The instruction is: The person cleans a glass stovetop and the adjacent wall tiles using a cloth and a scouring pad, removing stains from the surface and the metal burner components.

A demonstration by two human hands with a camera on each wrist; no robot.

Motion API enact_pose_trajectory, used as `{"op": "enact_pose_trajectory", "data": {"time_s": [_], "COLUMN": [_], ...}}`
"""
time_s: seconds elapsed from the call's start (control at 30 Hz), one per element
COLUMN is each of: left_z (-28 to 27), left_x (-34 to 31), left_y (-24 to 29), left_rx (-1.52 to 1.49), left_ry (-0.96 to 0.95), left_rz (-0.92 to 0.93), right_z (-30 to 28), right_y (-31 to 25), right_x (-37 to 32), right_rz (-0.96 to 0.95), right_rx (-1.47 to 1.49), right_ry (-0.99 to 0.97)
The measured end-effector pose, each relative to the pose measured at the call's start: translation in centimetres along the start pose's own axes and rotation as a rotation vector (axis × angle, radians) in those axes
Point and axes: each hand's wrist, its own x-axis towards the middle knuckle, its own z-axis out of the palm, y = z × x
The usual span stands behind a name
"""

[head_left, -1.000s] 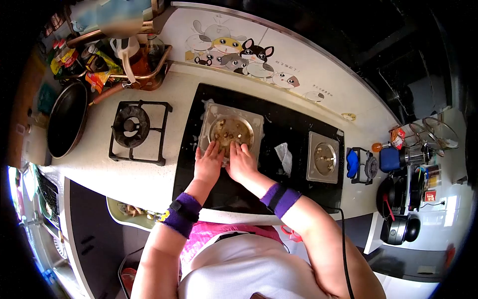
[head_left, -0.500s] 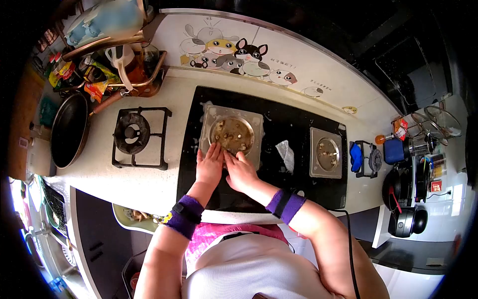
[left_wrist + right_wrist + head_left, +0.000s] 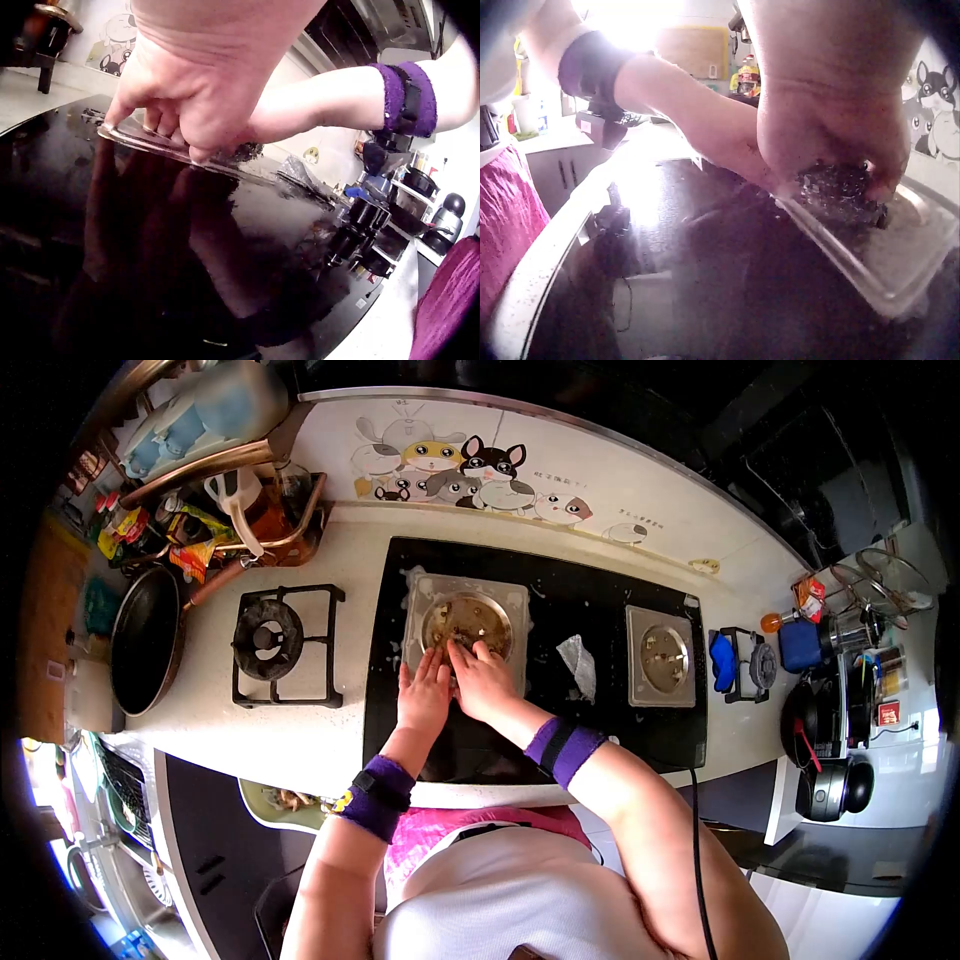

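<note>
A square metal burner plate [image 3: 513, 595] with a round, brown-stained hollow sits on the black glass cooktop [image 3: 560, 600]. My left hand [image 3: 424, 698] rests on the plate's near left edge with fairly straight fingers, its fingertips at the rim of the hollow. Beside it, my right hand [image 3: 486, 688] has curled fingers over the plate's near side. The right wrist view shows a dark, glossy steel wool scourer [image 3: 841, 196] gripped beneath that hand, against the plate. From the head, the hand hides the scourer.
A second burner plate [image 3: 685, 680] with bits in its hollow lies to the right. Between the plates is a crumpled silvery piece [image 3: 577, 668]. At left stand a pot support [image 3: 335, 650] and a frying pan [image 3: 145, 645]. A black cable [image 3: 695, 840] hangs by the right arm.
My right hand's fingers have shifted left and nearer to the left hand since a second ago. The left hand stays on the plate edge. The head view has shifted slightly.
</note>
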Motion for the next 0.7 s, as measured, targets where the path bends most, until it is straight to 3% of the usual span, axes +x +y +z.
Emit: {"op": "enact_pose_trajectory", "data": {"time_s": [0.07,0.23,0.33,0.47,0.6,0.7], "left_z": [0.4,-1.1,-1.4,-0.8,-0.9,-0.7], "left_x": [-0.1,0.4,0.3,0.3,0.3,0.2], "left_y": [-0.5,-0.5,-0.9,-1.2,-1.3,-1.3], "left_rx": [-0.046,-0.126,-0.156,-0.159,-0.194,-0.186], "left_ry": [0.106,0.049,0.032,0.026,0.085,0.104], "left_rz": [0.03,-0.016,-0.015,-0.009,-0.016,0.002], "right_z": [-0.7,-0.6,-0.4,-1.1,0.8,-0.1], "right_y": [-0.4,0.4,-0.4,-0.5,-0.5,-1.1], "right_x": [-1.7,-0.1,0.3,-1.6,1.4,0.8], "right_rz": [-0.087,0.004,-0.039,-0.117,-0.044,-0.072], "right_rx": [-0.027,0.142,0.031,0.041,0.053,-0.029], "right_ry": [-0.05,-0.061,-0.019,-0.113,0.12,-0.057]}}
